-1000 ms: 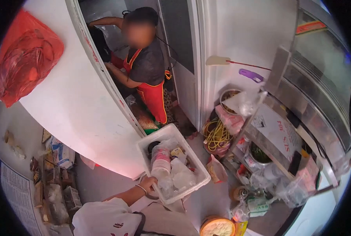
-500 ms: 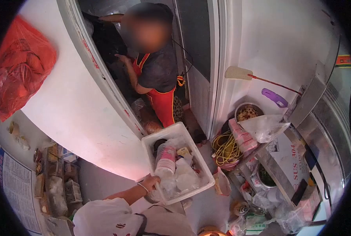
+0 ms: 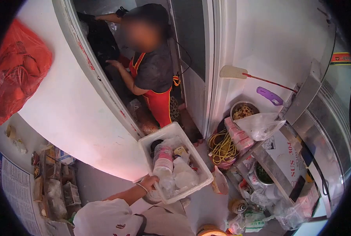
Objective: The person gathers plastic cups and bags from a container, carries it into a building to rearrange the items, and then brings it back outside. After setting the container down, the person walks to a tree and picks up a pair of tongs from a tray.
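My left hand (image 3: 148, 183), with a band at the wrist, grips the left rim of a white foam box (image 3: 210, 179). The box is tilted in front of my body. Inside it lie a sleeve of stacked pink-and-white cups (image 3: 163, 160), crumpled clear plastic bags (image 3: 186, 173) and a dark round item (image 3: 157, 145) near the far corner. My right hand cannot be made out; the box may hide it.
Beyond the box, a person (image 3: 156, 78) in a red apron stands in the doorway, handling a black bag (image 3: 102, 45). At right, a shelf (image 3: 275, 173) holds bowls and bags beside a yellow cord (image 3: 222, 149). A red bag (image 3: 20, 70) hangs at left.
The view has shifted slightly, so the surroundings sit a little further left. My left hand keeps its grip on the box. The other person's hands remain near the black bag.
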`<control>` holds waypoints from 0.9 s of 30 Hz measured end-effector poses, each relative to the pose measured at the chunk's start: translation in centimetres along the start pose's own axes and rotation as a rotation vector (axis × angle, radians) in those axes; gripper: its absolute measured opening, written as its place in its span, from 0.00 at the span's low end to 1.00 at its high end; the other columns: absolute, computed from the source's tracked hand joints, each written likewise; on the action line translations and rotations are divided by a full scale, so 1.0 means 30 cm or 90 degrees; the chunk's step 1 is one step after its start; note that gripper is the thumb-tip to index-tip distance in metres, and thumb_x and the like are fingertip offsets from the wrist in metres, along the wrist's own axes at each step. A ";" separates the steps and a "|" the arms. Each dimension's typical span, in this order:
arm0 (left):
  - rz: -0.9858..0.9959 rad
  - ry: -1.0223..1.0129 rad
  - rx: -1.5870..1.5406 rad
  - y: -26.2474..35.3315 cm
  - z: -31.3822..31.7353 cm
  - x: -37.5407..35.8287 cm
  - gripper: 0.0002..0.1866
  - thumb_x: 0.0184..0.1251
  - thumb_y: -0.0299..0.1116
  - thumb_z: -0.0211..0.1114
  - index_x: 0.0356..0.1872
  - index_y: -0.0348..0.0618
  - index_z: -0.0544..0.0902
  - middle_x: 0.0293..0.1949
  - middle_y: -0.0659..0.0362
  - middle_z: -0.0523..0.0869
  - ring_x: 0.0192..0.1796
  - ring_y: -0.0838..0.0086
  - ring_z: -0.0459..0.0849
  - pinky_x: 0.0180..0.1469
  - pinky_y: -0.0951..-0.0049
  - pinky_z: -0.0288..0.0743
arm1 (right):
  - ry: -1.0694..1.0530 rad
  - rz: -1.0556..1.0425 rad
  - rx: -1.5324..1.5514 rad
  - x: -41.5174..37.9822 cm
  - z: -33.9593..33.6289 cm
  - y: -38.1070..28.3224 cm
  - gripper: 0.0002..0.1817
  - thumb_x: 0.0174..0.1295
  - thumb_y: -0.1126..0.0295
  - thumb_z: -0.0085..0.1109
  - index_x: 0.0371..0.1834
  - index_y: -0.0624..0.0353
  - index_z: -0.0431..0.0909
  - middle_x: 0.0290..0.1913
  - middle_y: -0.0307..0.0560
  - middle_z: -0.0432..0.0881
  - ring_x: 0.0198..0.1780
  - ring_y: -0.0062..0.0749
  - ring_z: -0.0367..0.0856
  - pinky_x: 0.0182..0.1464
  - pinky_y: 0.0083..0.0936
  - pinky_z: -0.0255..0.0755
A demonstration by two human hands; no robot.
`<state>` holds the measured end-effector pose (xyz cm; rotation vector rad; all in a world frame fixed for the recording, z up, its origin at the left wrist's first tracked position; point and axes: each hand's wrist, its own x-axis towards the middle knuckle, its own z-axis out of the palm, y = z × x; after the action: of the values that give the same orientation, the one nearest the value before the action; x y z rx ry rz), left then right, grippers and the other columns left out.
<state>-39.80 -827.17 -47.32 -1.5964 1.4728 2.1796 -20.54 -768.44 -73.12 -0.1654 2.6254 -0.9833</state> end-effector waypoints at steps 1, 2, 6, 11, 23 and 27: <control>-0.004 0.003 -0.007 -0.003 -0.003 0.006 0.18 0.47 0.21 0.64 0.44 0.36 0.78 0.35 0.51 0.82 0.36 0.55 0.86 0.33 0.47 0.84 | -0.001 0.012 -0.001 -0.006 -0.008 -0.014 0.14 0.65 0.64 0.58 0.49 0.57 0.82 0.46 0.52 0.85 0.48 0.43 0.83 0.54 0.36 0.76; -0.004 0.004 -0.006 -0.009 -0.008 0.015 0.18 0.47 0.21 0.65 0.44 0.36 0.78 0.35 0.51 0.82 0.35 0.55 0.86 0.33 0.47 0.84 | -0.003 0.023 0.004 -0.012 -0.016 -0.025 0.14 0.64 0.64 0.58 0.48 0.58 0.82 0.45 0.52 0.86 0.48 0.43 0.83 0.54 0.36 0.76; -0.010 0.019 0.011 0.014 0.007 -0.006 0.16 0.46 0.21 0.66 0.40 0.37 0.79 0.33 0.52 0.81 0.32 0.56 0.85 0.33 0.47 0.84 | -0.001 0.053 0.013 -0.012 -0.030 -0.065 0.13 0.62 0.64 0.59 0.46 0.58 0.83 0.43 0.53 0.86 0.47 0.43 0.84 0.53 0.38 0.76; 0.057 -0.027 0.089 0.007 -0.007 -0.014 0.12 0.47 0.23 0.68 0.35 0.39 0.80 0.32 0.55 0.80 0.33 0.59 0.84 0.32 0.51 0.82 | 0.008 0.075 0.021 -0.038 -0.053 -0.098 0.12 0.60 0.65 0.60 0.42 0.59 0.84 0.41 0.54 0.86 0.46 0.43 0.84 0.52 0.39 0.76; 0.111 -0.034 0.045 -0.084 0.027 -0.192 0.24 0.47 0.23 0.61 0.51 0.40 0.75 0.37 0.53 0.80 0.35 0.57 0.83 0.33 0.51 0.83 | 0.062 0.338 0.248 -0.266 -0.270 -0.453 0.16 0.60 0.68 0.62 0.49 0.62 0.83 0.37 0.54 0.87 0.39 0.35 0.85 0.44 0.29 0.77; 0.113 -0.087 0.077 -0.222 -0.023 -0.197 0.30 0.45 0.20 0.60 0.57 0.40 0.73 0.43 0.53 0.81 0.41 0.58 0.84 0.34 0.53 0.84 | 0.100 0.346 0.174 -0.447 -0.235 -0.402 0.14 0.60 0.68 0.61 0.48 0.60 0.83 0.39 0.56 0.87 0.42 0.42 0.86 0.45 0.32 0.78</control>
<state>-32.99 -821.41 -47.09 -1.2983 1.7256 2.1899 -10.47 -770.22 -56.67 0.6767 2.4186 -1.1610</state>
